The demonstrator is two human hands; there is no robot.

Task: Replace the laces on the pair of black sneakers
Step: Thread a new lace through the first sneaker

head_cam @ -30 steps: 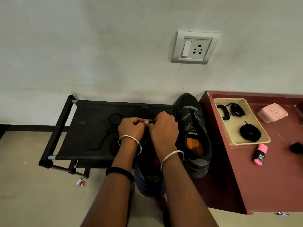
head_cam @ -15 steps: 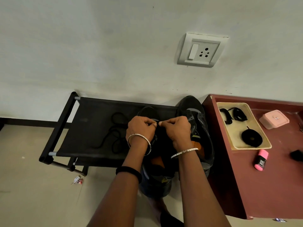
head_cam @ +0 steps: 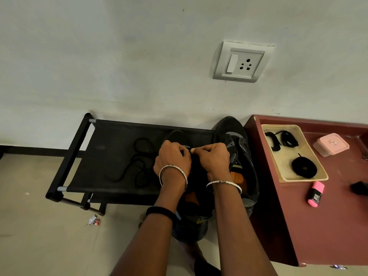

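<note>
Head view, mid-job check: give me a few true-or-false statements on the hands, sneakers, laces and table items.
1. The left hand and right hand both pinch at the left sneaker. True.
2. The tray holds three black lace bundles. True.
3. The pink highlighter lies in the tray. False: it lies on the red table, outside the tray.
4. The loose lace on the rack lies right of the hands. False: it lies left of them.
</note>
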